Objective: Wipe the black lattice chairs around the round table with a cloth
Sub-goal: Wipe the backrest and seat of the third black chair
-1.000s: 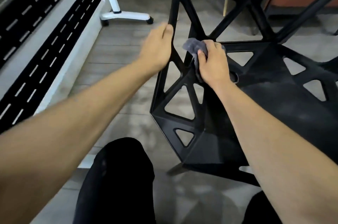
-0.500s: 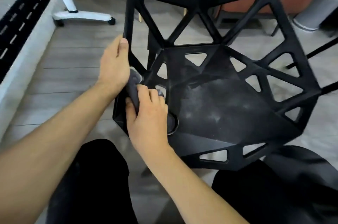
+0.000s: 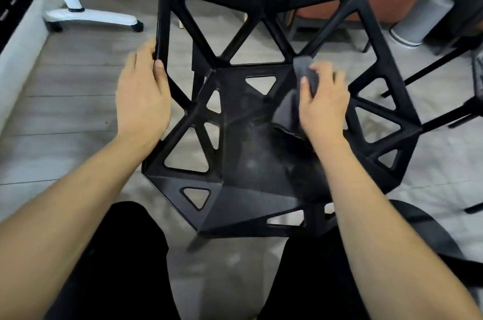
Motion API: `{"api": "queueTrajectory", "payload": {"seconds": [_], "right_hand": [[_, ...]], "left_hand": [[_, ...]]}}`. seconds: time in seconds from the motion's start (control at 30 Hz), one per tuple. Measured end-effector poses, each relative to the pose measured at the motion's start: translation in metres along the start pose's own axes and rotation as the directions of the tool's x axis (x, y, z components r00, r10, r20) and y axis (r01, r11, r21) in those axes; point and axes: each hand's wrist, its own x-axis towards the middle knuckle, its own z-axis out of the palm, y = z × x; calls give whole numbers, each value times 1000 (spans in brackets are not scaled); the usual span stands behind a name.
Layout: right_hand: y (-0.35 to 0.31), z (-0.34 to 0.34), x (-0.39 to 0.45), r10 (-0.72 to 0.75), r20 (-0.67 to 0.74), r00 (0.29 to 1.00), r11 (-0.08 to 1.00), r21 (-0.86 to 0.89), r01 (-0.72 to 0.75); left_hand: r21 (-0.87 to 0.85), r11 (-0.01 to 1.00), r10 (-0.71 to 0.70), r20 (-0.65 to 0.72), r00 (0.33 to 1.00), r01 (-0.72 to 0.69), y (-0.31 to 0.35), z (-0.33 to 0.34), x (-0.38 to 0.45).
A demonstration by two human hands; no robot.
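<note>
From the head camera, the black lattice chair [image 3: 261, 162] stands just ahead. The left hand [image 3: 142, 100] grips its left back strut (steadying it). The right hand [image 3: 322, 106] clutches the grey cloth [image 3: 292, 110] against the seat's far right; unwiped seat lies leftward and nearer.

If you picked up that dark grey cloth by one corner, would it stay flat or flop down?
The dark grey cloth would probably flop: it bunches and folds under the right hand on the black lattice chair. It likely weighs little, since the fingers alone hold it. It probably won't slip, looking soft and not shiny.
</note>
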Motion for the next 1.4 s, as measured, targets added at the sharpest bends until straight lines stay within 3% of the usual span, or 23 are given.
{"api": "queueTrajectory", "payload": {"seconds": [0.07,0.13,0.2,0.3,0.43,0.5,0.6,0.7,0.8,0.97,1.07,1.13,1.2,1.27,1.33,1.4], "right_hand": [[33,25,1,-4,232,973,995,-96,27],[40,43,-1,-1,335,942,997,-76,28],[17,54,-8,-18,320,947,1000,29,9],[-50,69,-46,-268,335,904,953,230,197],[-75,75,-68,-408,350,843,908,246,338],[-37,68,-48,-372,297,879,928,135,347],[41,51,-1,-143,181,973,976,-140,169],[58,53,19,-24,136,990,978,-203,51],[-7,80,3,-160,185,970,987,11,161],[-81,87,-47,-375,367,851,918,276,285],[-46,71,-47,-457,361,813,889,215,404],[-14,69,-20,-339,298,892,940,56,338],[8,71,3,-176,219,960,974,-99,202],[14,75,10,-146,188,971,969,-172,179],[12,77,8,-166,189,968,963,-180,200],[11,77,7,-166,205,965,962,-179,204]], "left_hand": [[-5,1000,-9,11,1000,9,4,-2,-2],[-50,998,-35,35,999,37,6,-4,-4],[-47,998,-34,46,998,36,7,-4,-6],[-14,999,-46,52,998,47,9,-5,-5],[35,999,-29,71,997,27,7,-4,-5],[66,998,-12,68,998,7,6,-4,-5],[68,998,-1,56,998,-3,6,-5,-5],[25,1000,1,43,999,-2,8,-3,-2],[29,1000,-5,38,999,4,7,-2,-3],[110,993,30,28,999,-33,6,-1,-3],[153,988,21,28,999,-25,4,2,-3],[221,974,42,12,999,-44,2,4,-3],[373,913,176,-1,984,-163,1,5,-5],[543,771,348,78,934,-332,3,4,-3],[628,611,384,297,874,-482,13,5,-3],[631,473,268,562,783,-615,21,15,-13]]}}
